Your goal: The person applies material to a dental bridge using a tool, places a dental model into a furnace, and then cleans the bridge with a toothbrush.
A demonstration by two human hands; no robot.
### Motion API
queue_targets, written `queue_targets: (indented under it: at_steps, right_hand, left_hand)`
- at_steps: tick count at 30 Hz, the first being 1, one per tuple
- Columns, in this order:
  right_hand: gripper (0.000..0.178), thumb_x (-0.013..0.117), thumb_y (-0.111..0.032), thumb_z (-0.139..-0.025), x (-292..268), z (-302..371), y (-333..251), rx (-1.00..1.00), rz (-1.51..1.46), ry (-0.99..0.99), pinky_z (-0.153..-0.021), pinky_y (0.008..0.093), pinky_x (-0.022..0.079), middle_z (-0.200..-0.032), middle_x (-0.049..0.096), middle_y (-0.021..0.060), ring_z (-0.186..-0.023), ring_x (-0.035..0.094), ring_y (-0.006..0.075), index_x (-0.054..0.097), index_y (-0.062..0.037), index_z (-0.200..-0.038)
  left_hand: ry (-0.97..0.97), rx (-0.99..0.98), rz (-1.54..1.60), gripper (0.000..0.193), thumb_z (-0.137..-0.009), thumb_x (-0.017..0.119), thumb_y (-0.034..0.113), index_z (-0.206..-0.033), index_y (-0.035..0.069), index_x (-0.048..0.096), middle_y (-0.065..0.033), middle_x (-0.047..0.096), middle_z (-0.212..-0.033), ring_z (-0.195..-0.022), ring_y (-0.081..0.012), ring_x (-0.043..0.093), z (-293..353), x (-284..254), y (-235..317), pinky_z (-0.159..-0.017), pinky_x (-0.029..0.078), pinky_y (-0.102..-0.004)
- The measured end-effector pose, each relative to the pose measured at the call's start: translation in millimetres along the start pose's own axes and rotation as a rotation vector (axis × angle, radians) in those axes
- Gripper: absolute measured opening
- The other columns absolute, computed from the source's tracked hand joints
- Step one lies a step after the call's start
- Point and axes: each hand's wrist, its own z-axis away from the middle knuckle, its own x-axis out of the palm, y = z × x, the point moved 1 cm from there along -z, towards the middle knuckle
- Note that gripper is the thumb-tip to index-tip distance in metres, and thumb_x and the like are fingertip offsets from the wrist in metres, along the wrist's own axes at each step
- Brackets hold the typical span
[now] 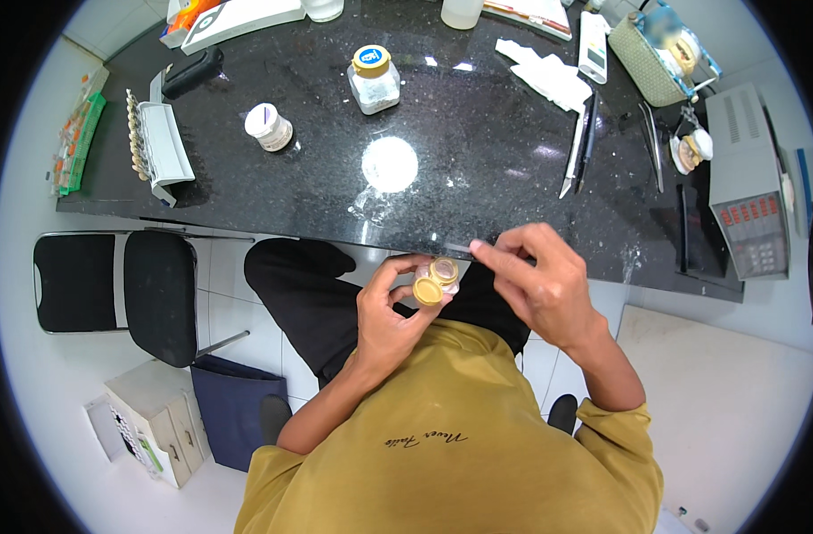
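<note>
My left hand (389, 313) is closed around a small clear jar (446, 270) just below the counter's front edge, above my lap. The jar's yellow flip lid (427, 291) hangs open towards me, and its yellow-rimmed mouth faces up. Just right of the jar is my right hand (547, 287), its index finger and thumb drawn together near the counter edge. Whatever lies between those fingertips, if anything, is too small to tell. Farther back on the counter stand a clear jar with a yellow lid (374, 82) and a small white-lidded jar (269, 127).
The black counter (317, 187) holds a tooth shade guide (166, 147) at left. To the right lie crumpled tissue (546, 77), slim instruments (575, 142), tweezers (652, 147) and a dental model (691, 151). A woven basket (649, 67) and grey machine (747, 178) stand farther right.
</note>
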Motion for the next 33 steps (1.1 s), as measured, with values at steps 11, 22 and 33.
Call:
queue_targets:
  at_steps: [11, 22, 33]
  right_hand:
    - [0.046, 0.077, 0.004, -0.071, -13, 0, -1, 0.022, -0.068, 0.088, -0.072, 0.034, 0.055, -0.095, 0.062, 0.0061, -0.082, 0.061, 0.022, 0.074, -0.0063, -0.116]
    - [0.036, 0.076, 0.002, -0.076, -12, 1, 20, 0.075, -0.031, 0.157, -0.076, 0.0352, 0.056, -0.096, 0.066, 0.0078, -0.087, 0.064, 0.0245, 0.073, -0.0031, -0.112]
    - [0.033, 0.078, -0.015, -0.086, -19, 20, 6, 0.096, -0.352, 0.228, -0.074, 0.0354, 0.058, -0.108, 0.069, 0.0113, -0.088, 0.069, 0.0242, 0.073, -0.004, -0.117]
  left_hand:
    - [0.011, -0.052, -0.007, 0.044, -0.084, 0.082, 0.005, -0.12, -0.004, 0.059, -0.0125, 0.065, -0.117, -0.107, -0.0177, 0.064, 6, 0, -7, -0.094, 0.054, -0.0309]
    - [-0.027, 0.437, 0.044, 0.069, -0.091, 0.078, 0.018, -0.141, 0.008, 0.031, -0.0273, 0.06, -0.128, -0.112, -0.0285, 0.065, 27, 0, -22, -0.095, 0.055, -0.0384]
    - [-0.087, 0.572, -0.259, 0.093, -0.098, 0.066, 0.008, -0.164, 0.011, 0.0, -0.0272, 0.06, -0.126, -0.101, -0.0303, 0.066, 16, 2, 21, -0.087, 0.055, -0.0397]
